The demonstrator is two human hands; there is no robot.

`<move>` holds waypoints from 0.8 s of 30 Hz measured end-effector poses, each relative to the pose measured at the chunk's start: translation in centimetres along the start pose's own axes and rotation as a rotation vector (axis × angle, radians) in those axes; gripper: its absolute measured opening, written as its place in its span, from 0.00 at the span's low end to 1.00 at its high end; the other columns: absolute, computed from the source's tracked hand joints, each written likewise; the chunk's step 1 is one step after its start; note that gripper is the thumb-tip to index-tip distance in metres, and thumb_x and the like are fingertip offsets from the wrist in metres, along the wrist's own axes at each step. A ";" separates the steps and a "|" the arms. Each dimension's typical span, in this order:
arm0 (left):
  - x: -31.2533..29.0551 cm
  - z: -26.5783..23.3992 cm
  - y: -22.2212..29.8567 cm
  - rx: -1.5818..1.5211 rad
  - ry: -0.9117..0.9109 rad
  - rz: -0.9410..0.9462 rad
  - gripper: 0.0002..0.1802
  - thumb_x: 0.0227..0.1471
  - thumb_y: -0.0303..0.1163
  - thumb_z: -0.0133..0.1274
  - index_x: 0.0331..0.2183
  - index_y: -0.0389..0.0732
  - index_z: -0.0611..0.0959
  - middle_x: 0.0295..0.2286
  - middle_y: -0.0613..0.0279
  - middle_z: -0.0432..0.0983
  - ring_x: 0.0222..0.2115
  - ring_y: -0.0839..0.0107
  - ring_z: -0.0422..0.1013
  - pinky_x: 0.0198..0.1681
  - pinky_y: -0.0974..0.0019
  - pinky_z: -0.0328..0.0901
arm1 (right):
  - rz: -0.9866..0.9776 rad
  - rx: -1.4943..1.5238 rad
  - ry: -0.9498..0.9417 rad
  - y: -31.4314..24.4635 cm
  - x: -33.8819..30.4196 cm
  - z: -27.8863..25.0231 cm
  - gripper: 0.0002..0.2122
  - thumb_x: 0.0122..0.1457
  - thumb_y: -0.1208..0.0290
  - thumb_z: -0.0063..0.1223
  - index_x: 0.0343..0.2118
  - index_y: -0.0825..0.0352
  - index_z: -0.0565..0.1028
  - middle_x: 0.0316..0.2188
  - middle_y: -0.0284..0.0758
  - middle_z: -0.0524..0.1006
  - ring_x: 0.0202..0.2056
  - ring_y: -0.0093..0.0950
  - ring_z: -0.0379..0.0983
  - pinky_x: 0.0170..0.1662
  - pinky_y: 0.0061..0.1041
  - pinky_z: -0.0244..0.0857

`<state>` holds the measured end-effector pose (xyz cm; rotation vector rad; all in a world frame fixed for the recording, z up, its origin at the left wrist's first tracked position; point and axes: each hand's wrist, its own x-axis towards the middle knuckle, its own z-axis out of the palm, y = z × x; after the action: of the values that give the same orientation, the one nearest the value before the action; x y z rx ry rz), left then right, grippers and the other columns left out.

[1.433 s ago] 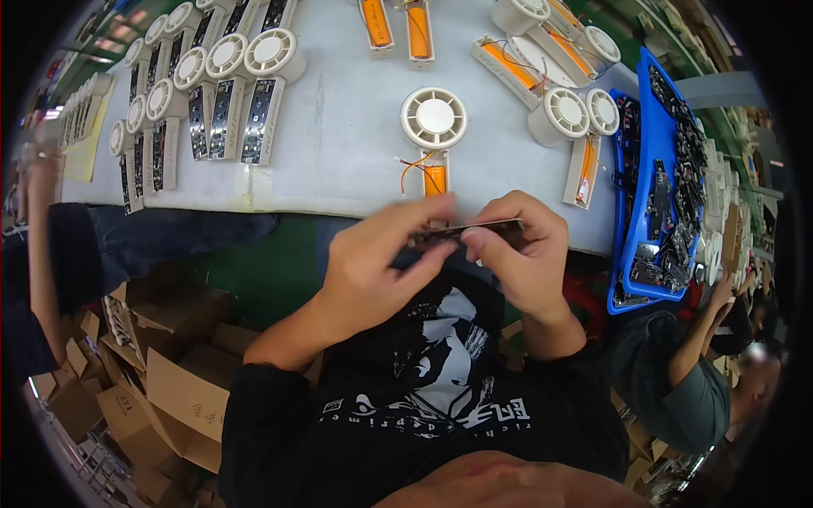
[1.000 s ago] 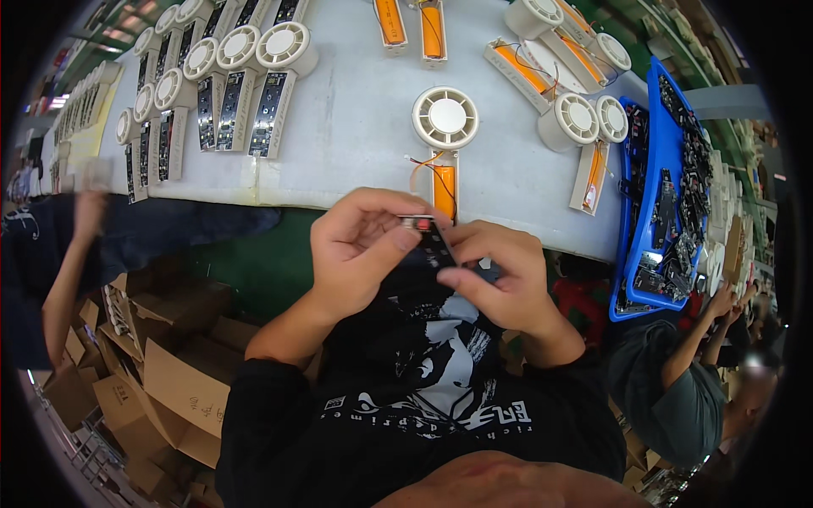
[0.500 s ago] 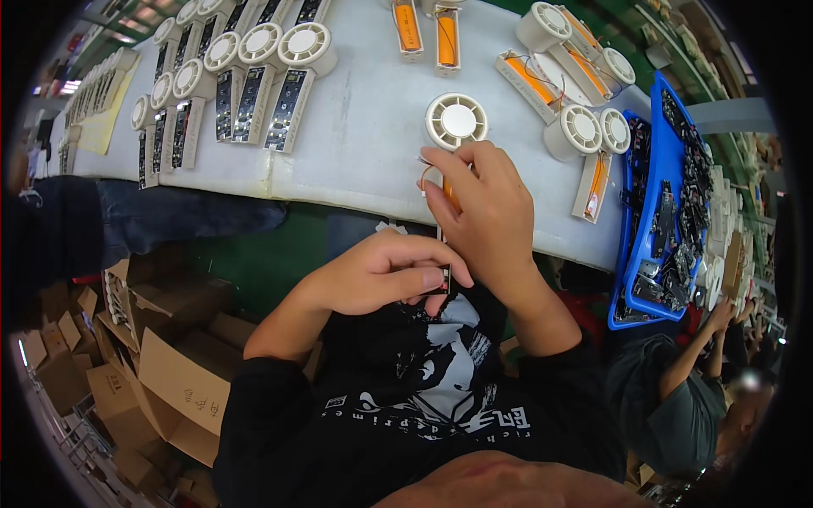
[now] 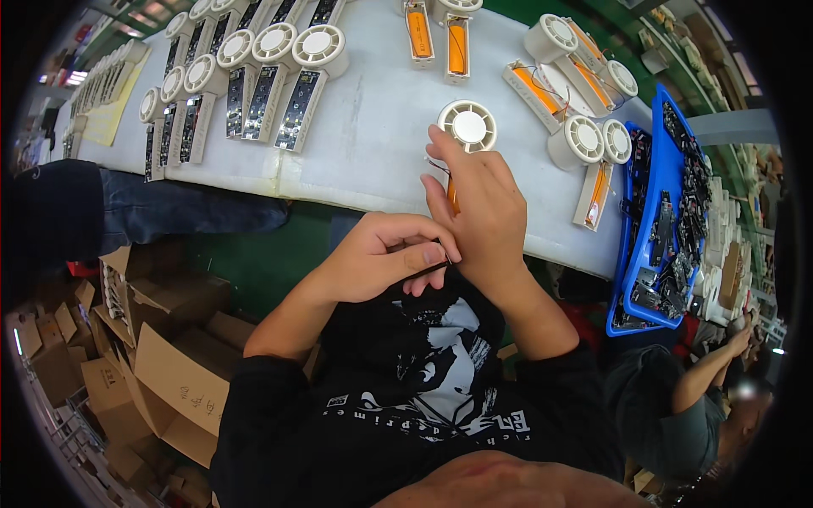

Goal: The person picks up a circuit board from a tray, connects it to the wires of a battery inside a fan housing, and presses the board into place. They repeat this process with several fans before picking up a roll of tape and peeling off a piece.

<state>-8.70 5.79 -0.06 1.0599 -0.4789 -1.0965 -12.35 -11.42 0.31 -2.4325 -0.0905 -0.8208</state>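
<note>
Right hand point(image 4: 483, 212) lay flat over the handheld fan point(image 4: 466, 135) at twelve o'clock on the white table point(image 4: 373, 144). Left hand point(image 4: 381, 258) pinched a thin dark strip point(image 4: 428, 271). Best to steady the fan body before seating anything.

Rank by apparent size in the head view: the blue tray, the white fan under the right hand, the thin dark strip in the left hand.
1. blue tray
2. white fan
3. thin dark strip

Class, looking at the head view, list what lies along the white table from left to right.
Rows of fan units with dark circuit boards → two orange-battery units → white fan under the right hand → fan units with orange batteries → blue tray of parts.
</note>
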 end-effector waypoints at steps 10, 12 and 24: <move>2.9 0.4 -0.2 -0.097 0.147 0.111 0.21 0.69 0.34 0.45 0.56 0.32 0.77 0.29 0.58 0.77 0.25 0.74 0.71 0.29 0.72 0.66 | 0.171 0.344 0.031 3.5 -2.2 -1.3 0.15 0.49 0.82 0.69 0.42 0.68 0.81 0.31 0.34 0.83 0.28 0.29 0.75 0.33 0.26 0.71; 2.8 -0.2 -0.2 -0.207 0.226 0.224 0.24 0.70 0.33 0.43 0.61 0.32 0.72 0.34 0.57 0.78 0.28 0.72 0.72 0.32 0.70 0.67 | 0.074 0.245 0.092 3.2 -1.9 -1.4 0.11 0.49 0.81 0.69 0.36 0.68 0.82 0.31 0.35 0.83 0.28 0.31 0.76 0.33 0.28 0.70; 3.0 -1.1 -1.1 -0.061 0.390 0.232 0.26 0.69 0.31 0.45 0.62 0.26 0.67 0.42 0.54 0.75 0.39 0.70 0.71 0.45 0.66 0.67 | -0.028 0.270 0.172 3.9 -1.9 0.1 0.06 0.51 0.74 0.67 0.33 0.62 0.83 0.30 0.28 0.79 0.33 0.31 0.73 0.37 0.28 0.69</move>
<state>-7.12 3.53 -1.97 1.1018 -0.2454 -0.6742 -12.89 -14.43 -2.77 -2.1051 -0.1601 -0.9610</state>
